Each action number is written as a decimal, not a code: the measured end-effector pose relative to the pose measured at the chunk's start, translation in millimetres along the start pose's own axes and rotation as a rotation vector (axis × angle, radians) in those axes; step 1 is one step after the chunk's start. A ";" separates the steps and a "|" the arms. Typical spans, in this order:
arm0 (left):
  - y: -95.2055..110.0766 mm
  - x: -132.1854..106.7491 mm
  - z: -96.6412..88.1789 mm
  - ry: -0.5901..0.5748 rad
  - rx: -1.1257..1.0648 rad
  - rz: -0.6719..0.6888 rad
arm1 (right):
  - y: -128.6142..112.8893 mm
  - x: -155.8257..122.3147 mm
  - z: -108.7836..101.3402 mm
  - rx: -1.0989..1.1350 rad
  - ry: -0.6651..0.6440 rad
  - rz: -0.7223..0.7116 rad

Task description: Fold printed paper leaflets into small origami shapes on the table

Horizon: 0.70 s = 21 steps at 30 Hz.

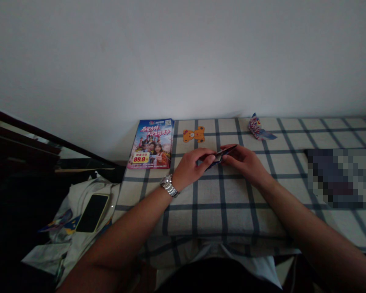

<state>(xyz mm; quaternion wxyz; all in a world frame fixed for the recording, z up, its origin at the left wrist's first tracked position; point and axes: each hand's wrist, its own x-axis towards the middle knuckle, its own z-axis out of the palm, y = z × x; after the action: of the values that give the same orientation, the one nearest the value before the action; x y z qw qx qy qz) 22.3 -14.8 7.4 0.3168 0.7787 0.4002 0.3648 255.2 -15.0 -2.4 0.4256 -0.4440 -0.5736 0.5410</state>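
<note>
Both my hands meet over a checked tablecloth (232, 203) and hold a small folded piece of coloured paper (222, 156) between them. My left hand (192, 167), with a metal watch (169, 185) on the wrist, pinches the paper's left end. My right hand (245, 160) pinches its right end with the fingers curled. The paper is dark blue with a lighter face and is tilted up to the right.
A colourful leaflet (151, 143) lies at the table's left edge, next to an orange bear print (194, 134) on the cloth. A crumpled folded paper (258, 128) lies at the back. A phone (92, 213) rests on white cloth lower left. A blurred dark patch (338, 177) is at right.
</note>
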 end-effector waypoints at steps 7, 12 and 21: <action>-1.8 1.3 2.6 -0.017 -0.074 0.020 | -2.8 -1.0 1.6 -0.017 -0.006 -0.033; -4.7 1.0 4.4 0.044 -0.009 0.054 | -3.9 -2.6 1.4 -0.052 -0.060 -0.021; -2.4 1.0 3.3 0.049 -0.073 -0.008 | -6.1 -2.3 2.6 -0.017 -0.001 -0.052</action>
<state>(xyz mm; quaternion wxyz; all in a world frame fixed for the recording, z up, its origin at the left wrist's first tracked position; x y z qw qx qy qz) 24.5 -13.5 4.1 0.3366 0.7558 0.3973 0.3970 253.0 -18.0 3.5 0.4355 -0.4325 -0.5895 0.5252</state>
